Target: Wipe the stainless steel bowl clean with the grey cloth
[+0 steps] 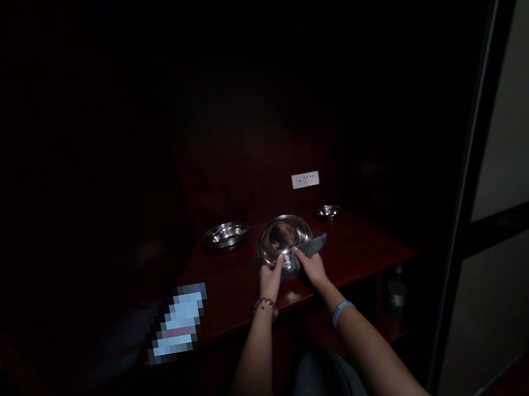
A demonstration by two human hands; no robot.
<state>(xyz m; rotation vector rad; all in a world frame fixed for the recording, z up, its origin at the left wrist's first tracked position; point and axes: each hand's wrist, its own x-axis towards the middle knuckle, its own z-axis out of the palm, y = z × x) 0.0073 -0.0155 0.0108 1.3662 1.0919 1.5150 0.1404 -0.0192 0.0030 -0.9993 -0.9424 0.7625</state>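
Furthest to my left, a bright patch (179,324) is too blurred for me to name, so I can't say why it sits there. Next, towards the back of the dark red worktop (358,246), a shiny metal bowl (225,235) rests upright, off to the side, which I take to be a way of leaving room for my arms in the middle.

A beaded bracelet (265,306) circles my left wrist. My left hand (272,280) grips the near rim of a metal plate (283,234), thumb on top; the fingers are hidden below, probably bearing the weight. The plate is in front of me, at the middle of the worktop, its face towards me, perhaps so I can see its surface. Whether its far edge touches the wood, I can't tell. My right hand (313,267) is closed on a grey cloth (314,245), the thumb pinning it at the near rim, I think so that cloth and plate are held together; one corner sticks out to the right.

Behind, a white socket (305,179) is on the wall. A blue band (341,311) rings my right wrist. A small metal bowl (328,212) sits at the back right, likely set aside from my reach. Below the worktop stands a bottle (395,292).
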